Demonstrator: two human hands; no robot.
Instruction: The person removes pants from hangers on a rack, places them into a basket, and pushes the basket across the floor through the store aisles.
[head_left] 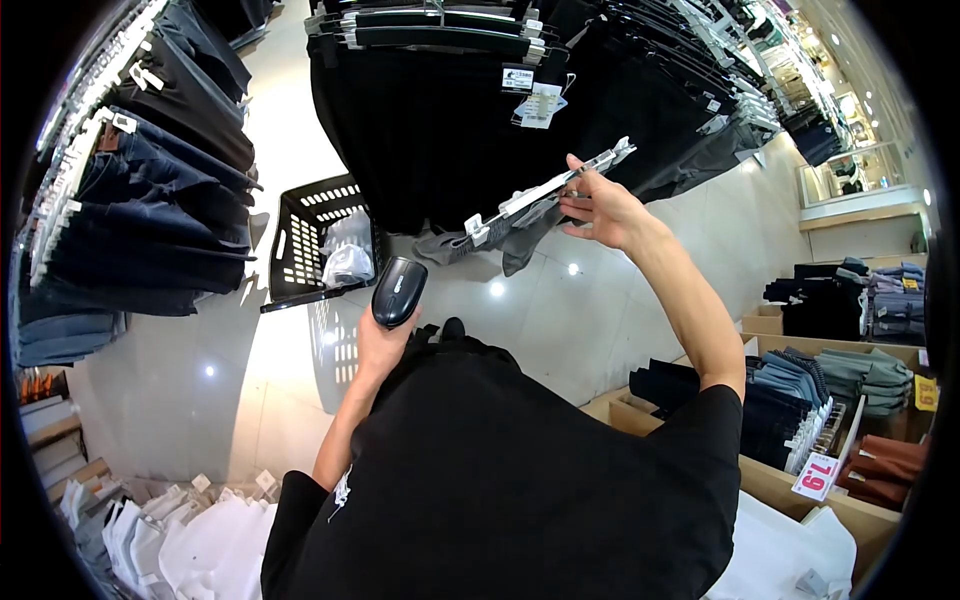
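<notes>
Head view: left hand (382, 347) clasps a black device (399, 291); right hand (608, 210) pinches a hanger (530, 196), best steadied lest the grey garment (524, 243) slip.

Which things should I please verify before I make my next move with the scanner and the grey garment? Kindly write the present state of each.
1. Handheld scanner gripped in the left hand: ok.
2. Clip hanger held by the right hand: ok.
3. Grey garment hanging from the clip hanger: ok.
4. Readable label on the grey garment: cannot tell; I can make none out.
5. Scan registered: cannot tell; no readout is visible.
6. Black basket upright: ok, with something in clear plastic inside.
</notes>
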